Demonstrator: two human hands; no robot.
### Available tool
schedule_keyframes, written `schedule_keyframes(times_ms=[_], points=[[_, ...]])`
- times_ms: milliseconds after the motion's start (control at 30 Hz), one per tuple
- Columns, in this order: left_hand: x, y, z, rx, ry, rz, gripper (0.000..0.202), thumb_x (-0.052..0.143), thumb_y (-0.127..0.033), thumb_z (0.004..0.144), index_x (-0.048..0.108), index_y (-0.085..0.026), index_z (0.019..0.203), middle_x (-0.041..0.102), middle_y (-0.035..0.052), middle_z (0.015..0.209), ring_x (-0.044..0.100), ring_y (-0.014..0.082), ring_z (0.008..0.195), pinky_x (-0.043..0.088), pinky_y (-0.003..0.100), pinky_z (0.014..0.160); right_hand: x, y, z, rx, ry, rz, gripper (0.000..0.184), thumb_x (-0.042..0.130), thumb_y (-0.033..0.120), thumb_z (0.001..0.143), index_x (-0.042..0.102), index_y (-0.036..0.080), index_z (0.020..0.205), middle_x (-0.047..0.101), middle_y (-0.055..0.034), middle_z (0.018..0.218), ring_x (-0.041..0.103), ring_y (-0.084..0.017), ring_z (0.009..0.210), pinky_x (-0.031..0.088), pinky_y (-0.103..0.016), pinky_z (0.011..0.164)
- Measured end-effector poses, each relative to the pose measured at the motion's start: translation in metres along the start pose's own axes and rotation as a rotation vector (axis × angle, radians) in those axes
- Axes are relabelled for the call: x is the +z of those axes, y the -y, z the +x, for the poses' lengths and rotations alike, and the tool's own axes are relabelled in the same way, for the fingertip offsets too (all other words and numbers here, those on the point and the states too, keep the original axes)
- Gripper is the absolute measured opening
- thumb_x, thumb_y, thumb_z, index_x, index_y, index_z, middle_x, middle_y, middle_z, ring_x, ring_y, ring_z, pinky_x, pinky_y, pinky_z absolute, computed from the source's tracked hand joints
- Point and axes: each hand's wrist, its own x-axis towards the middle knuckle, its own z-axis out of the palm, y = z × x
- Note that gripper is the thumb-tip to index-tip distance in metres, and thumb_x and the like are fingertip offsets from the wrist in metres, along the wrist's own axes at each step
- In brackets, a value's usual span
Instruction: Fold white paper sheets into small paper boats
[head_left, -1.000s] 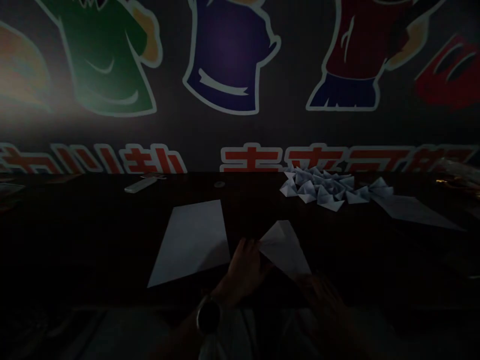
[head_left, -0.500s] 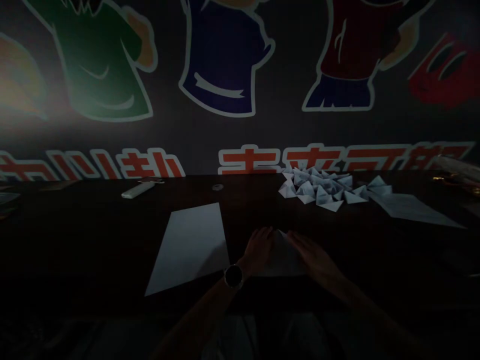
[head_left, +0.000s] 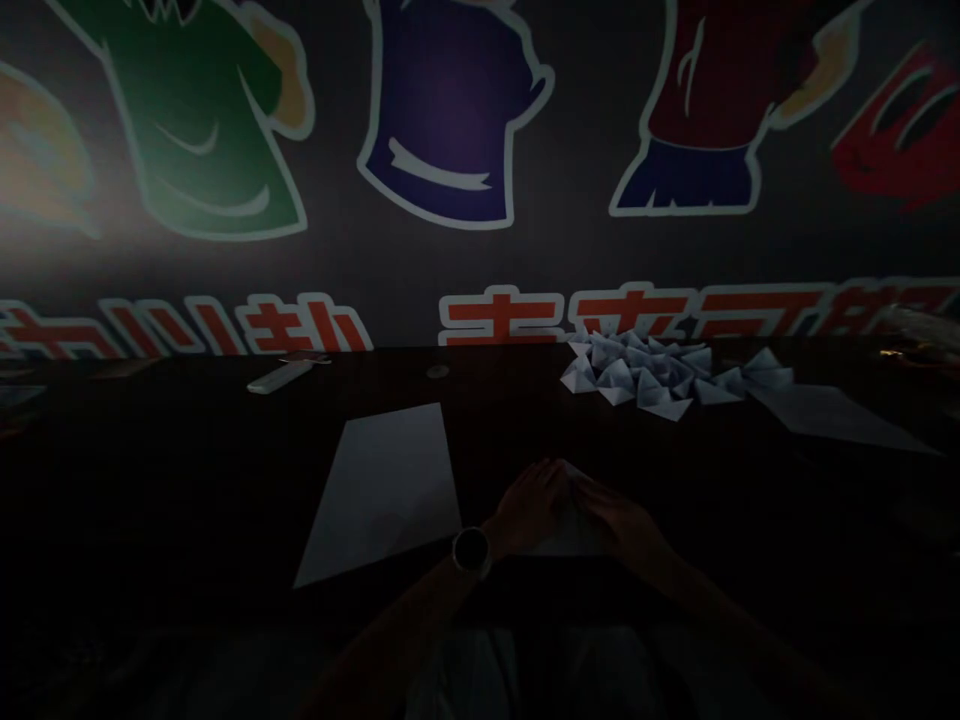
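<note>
A sheet of white paper, folded to a point at its far end, lies on the dark table between my hands. My left hand, with a round watch at its wrist, rests over the sheet's left side, fingers stretched out flat. From the right, my right hand lies on the opposite slanting edge, its fingers extended toward the tip. The two hands nearly meet near that tip and cover much of the folds. Left of them is a flat white sheet.
Folded paper boats are heaped at the back right, beside another white sheet. A long white object and a small round disc lie toward the back of the table. Behind stands a painted wall. The light is dim.
My left hand has slid right and slightly forward over the folded paper, closer to my right hand. My right hand has shifted only slightly; the view has moved a little.
</note>
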Motion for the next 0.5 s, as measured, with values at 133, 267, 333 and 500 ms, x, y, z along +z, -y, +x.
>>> schedule_keyframes(times_ms=[133,267,333,500], points=[[0.000,-0.001,0.001,0.007,-0.014,-0.005,0.049,0.034,-0.030,0.092,0.030,-0.009,0.136,0.032,0.0114,0.145,0.028,0.0201,0.134,0.026,0.036,0.109,0.004,-0.003,-0.002,-0.003,-0.002,0.018,0.052,0.042,0.006,0.075,0.055,0.018,0.124,0.053,-0.0071,0.131,0.047,-0.019,0.122,0.042,-0.038,0.101],[0.002,-0.001,0.002,-0.010,-0.027,-0.013,0.046,0.032,-0.030,0.093,0.032,-0.011,0.135,0.034,0.0107,0.144,0.031,0.0207,0.132,0.027,0.037,0.108,0.008,-0.008,-0.004,-0.008,0.000,0.045,0.049,0.042,0.010,0.077,0.055,0.018,0.124,0.053,-0.0072,0.130,0.047,-0.020,0.122,0.041,-0.039,0.102],[0.004,-0.001,0.002,-0.007,-0.035,-0.015,0.046,0.032,-0.030,0.093,0.033,-0.012,0.135,0.034,0.0104,0.144,0.031,0.0206,0.132,0.027,0.037,0.109,0.010,-0.010,-0.005,-0.008,0.004,0.043,0.047,0.042,0.012,0.080,0.055,0.018,0.124,0.054,-0.0074,0.130,0.047,-0.021,0.122,0.041,-0.040,0.101],[0.008,-0.001,0.001,-0.003,-0.068,-0.028,0.044,0.034,-0.031,0.093,0.036,-0.015,0.133,0.035,0.0088,0.143,0.030,0.0210,0.133,0.026,0.038,0.109,0.006,-0.005,-0.004,-0.028,0.018,0.009,0.042,0.040,0.016,0.084,0.056,0.017,0.122,0.055,-0.0090,0.128,0.048,-0.021,0.121,0.041,-0.041,0.101]])
